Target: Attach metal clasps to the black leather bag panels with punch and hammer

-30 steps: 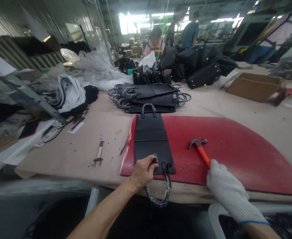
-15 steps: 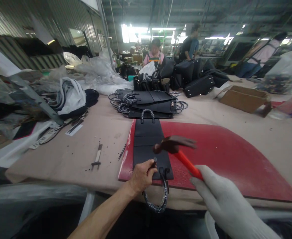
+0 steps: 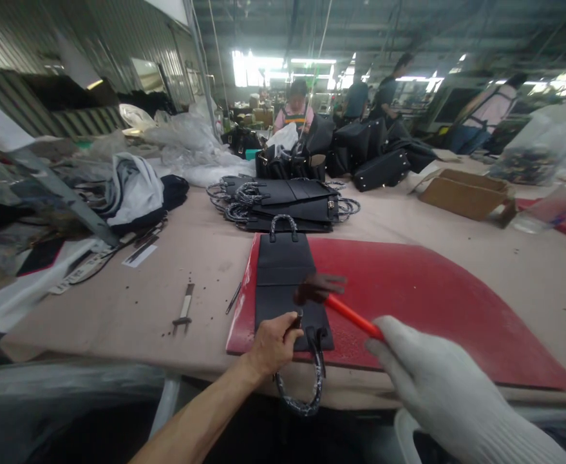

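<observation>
Overall light: we see a moderately bright hall, with even light on the table.
Source: we find the strongest light at the far ceiling lamps, blown out to white.
Shadows: we note only soft, faint ones under the left hand.
Blur: we see the hammer head smeared, and the gloved right hand gripping it looks soft.
Sharpness: we make out the metal pin pinched by the left hand fairly clearly.
Edges: we see the wall and the table rim bowed, and the far people are hazy.
</observation>
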The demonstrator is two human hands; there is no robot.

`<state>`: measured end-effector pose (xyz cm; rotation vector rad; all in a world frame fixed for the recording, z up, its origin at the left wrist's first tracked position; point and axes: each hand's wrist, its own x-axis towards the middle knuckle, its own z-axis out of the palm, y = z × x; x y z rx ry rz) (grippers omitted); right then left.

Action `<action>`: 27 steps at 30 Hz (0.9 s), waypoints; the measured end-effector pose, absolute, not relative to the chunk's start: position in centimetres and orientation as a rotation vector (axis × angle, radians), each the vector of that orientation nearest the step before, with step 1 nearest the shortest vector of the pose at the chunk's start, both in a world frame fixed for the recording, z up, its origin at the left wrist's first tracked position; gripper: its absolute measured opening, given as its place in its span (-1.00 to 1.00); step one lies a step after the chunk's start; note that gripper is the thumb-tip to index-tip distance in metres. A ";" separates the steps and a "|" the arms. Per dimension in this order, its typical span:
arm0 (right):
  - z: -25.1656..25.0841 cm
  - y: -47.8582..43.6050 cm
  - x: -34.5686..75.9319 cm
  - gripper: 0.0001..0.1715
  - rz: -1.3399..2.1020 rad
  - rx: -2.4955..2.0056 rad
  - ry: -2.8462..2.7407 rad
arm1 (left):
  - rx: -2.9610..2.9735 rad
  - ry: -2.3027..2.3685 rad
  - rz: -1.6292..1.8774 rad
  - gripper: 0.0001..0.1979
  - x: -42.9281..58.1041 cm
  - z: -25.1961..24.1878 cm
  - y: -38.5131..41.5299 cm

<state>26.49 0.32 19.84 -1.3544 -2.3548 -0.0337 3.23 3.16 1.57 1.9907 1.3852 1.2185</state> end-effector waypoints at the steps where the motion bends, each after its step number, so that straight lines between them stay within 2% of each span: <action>1: 20.5 0.2 26.4 -0.74 0.013 -1.339 -2.264 | 1.990 1.386 1.220 -0.89 3.2 1.5 3.2; 4: 21.1 -0.3 26.1 -0.81 0.076 -1.314 -1.972 | 1.974 1.399 1.214 -0.90 3.2 1.4 3.1; 9: 17.2 -0.6 27.7 -0.68 0.038 -1.479 -2.422 | 1.977 1.378 1.191 -0.90 3.1 1.5 3.1; 12: 15.0 0.3 29.6 -0.68 0.102 -1.678 -2.436 | 1.976 1.367 1.204 -0.90 3.1 1.7 3.1; 17: 11.1 3.2 32.5 -0.66 -0.181 -1.997 -2.241 | 1.962 1.372 1.212 -0.90 3.1 1.8 3.1; 22: 7.0 5.2 31.6 -0.62 -0.352 -1.726 -2.178 | 1.975 1.369 1.231 -0.90 3.1 1.8 3.0; 27: 5.6 4.8 25.2 -0.54 0.038 -1.381 -2.295 | 2.000 1.371 1.216 -0.91 2.9 2.2 2.9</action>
